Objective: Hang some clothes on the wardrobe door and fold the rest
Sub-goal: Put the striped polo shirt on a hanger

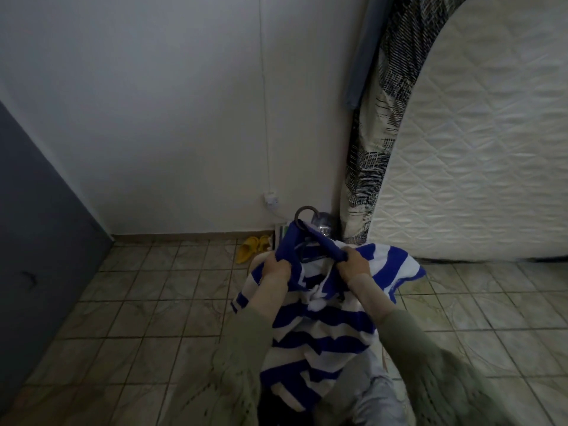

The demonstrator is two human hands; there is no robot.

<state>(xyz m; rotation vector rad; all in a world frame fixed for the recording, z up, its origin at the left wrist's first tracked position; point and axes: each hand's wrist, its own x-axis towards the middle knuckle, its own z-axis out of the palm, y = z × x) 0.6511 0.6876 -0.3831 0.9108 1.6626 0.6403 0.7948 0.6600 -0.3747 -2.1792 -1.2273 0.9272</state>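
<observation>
2 hands hold a blue-and-white striped shirt (319, 321) up in front of the body, over the tiled floor (147, 302). Left hand (276, 269) is clenched on the blue collar at its left side; right hand (353, 265) grips the collar at its right. A dark hanger (302, 215) sits inside the neck opening, its hook poking out above the collar (the hanger's body is mostly hidden by cloth). The shirt's lower part drapes down between the green sleeves (242, 358). A pair of yellow sandals (250, 247) lies on the floor by the white wall (172, 118). A white mattress (479, 155) leans upright at right, with a patterned cloth (373, 142) beside it. Dark door panel (40, 226) at left.
</observation>
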